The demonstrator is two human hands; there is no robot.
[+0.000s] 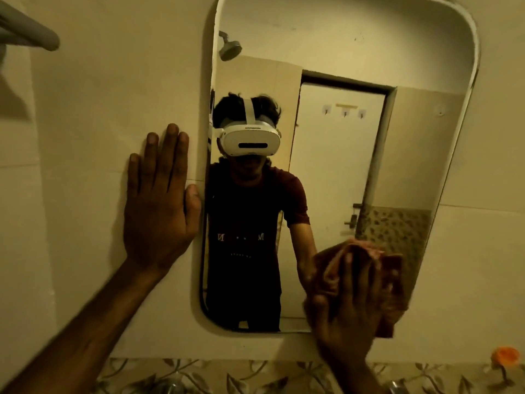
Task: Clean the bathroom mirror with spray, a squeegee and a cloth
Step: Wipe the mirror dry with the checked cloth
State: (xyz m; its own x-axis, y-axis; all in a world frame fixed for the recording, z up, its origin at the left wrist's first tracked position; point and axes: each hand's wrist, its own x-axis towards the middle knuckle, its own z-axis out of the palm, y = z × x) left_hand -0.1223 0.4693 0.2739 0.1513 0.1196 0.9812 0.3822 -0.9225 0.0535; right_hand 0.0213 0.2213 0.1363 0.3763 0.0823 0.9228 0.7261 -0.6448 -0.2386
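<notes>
A tall mirror (355, 137) with rounded corners hangs on the pale tiled wall. My right hand (349, 308) presses a reddish-brown cloth (389, 280) flat against the mirror's lower right part, fingers spread over it and blurred. My left hand (160, 200) lies open and flat on the wall just left of the mirror's edge, thumb touching the frame. The mirror reflects a person wearing a white headset and a dark shirt. No spray bottle or squeegee is in view.
A grey bar (31, 32) juts from the upper left corner. A leaf-patterned tile border (255, 376) runs below the mirror, with metal tap tops (397, 388) at the bottom edge. An orange object (505, 355) sits at the lower right. The mirror reflects a door and a shower head.
</notes>
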